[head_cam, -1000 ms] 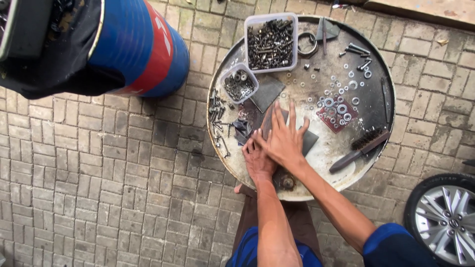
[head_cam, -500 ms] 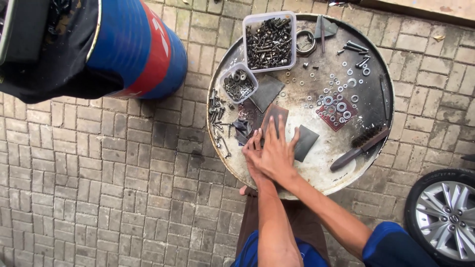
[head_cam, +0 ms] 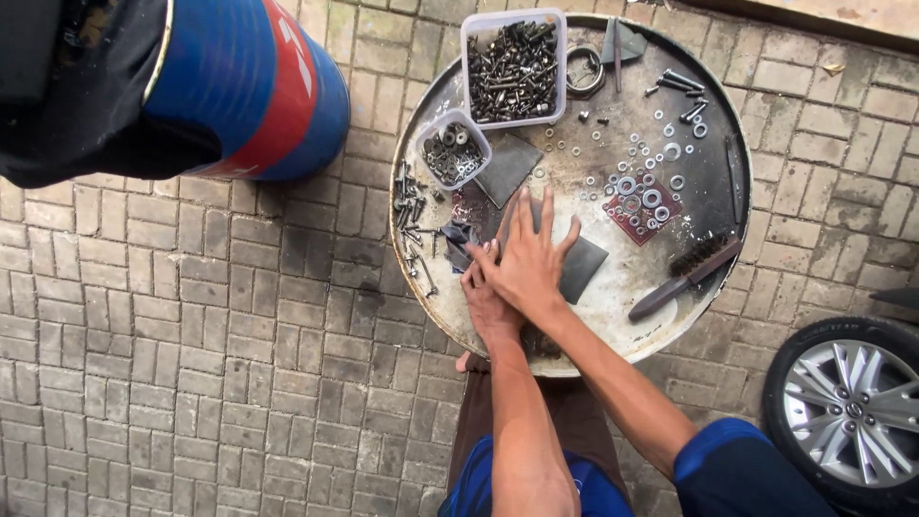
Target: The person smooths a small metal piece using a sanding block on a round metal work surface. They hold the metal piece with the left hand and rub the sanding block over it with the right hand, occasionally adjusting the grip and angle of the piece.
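- Two hands lie one over the other near the front edge of the round metal table (head_cam: pixel 622 316); the right hand (head_cam: pixel 529 257) rests flat, fingers spread open, on a dark grey sheet (head_cam: pixel 582 268), seemingly pressing it so it cannot slide.
- Left hand (head_cam: pixel 490 304) sits partly under the right one, its fingers at the sheet's left end beside a crumpled dark scrap (head_cam: pixel 458 239); whether they pinch anything I cannot tell.
- Beyond the hands, a second grey sheet (head_cam: pixel 507 165) lies flat, touching the small tub.
- Large clear plastic tub (head_cam: pixel 513 65) at the far rim is heaped with dark bolts and screws, kept together so they do not roll.
- Small clear tub (head_cam: pixel 453 148), just left of it, holds nuts and small fittings, about half full.
- Loose washers (head_cam: pixel 643 196) are spread out on and around a small reddish patch (head_cam: pixel 639 209), well apart from the tubs.
- Long bolts (head_cam: pixel 412 215) lie in a row along the left rim.
- Wire brush (head_cam: pixel 684 278) lies to the right, handle toward the person.
- Blue drum (head_cam: pixel 254 81) stands on the brick paving (head_cam: pixel 191 364); a car wheel (head_cam: pixel 847 407) shows at lower right.
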